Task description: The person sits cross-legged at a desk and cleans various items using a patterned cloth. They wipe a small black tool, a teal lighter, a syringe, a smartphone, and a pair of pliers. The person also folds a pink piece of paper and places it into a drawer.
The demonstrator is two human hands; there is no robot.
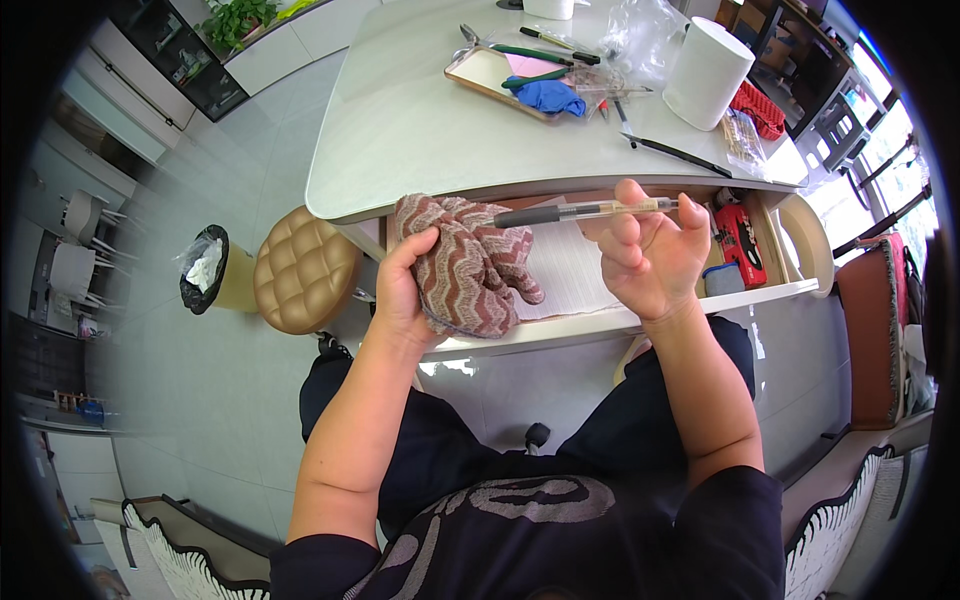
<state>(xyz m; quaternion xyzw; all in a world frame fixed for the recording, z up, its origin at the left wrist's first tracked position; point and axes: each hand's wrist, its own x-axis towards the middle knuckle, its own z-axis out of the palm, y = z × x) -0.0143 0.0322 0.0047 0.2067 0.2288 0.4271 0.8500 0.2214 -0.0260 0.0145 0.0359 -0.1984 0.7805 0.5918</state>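
My left hand (405, 289) grips a bunched cloth (472, 274) with a brown and cream zigzag pattern. Between the fingertips of my right hand (656, 262) is a clear-barrelled pen (581, 213) with a dark grip. The pen lies nearly level, its tip end pointing left and close to the cloth; whether it touches the cloth I cannot tell. Both hands are above a pulled-out drawer (765, 294) of the white table. Pale sheets of paper (566, 277) lie in the drawer beneath them.
On the table (397, 127) are a shallow tray (480, 75), green-handled pliers (536, 54), a blue glove (547, 96), a paper roll (709, 75) and a black pen-like tool (679, 155). The drawer holds a red item (739, 244). Left stand a tufted stool (307, 270) and a lined bin (236, 277).
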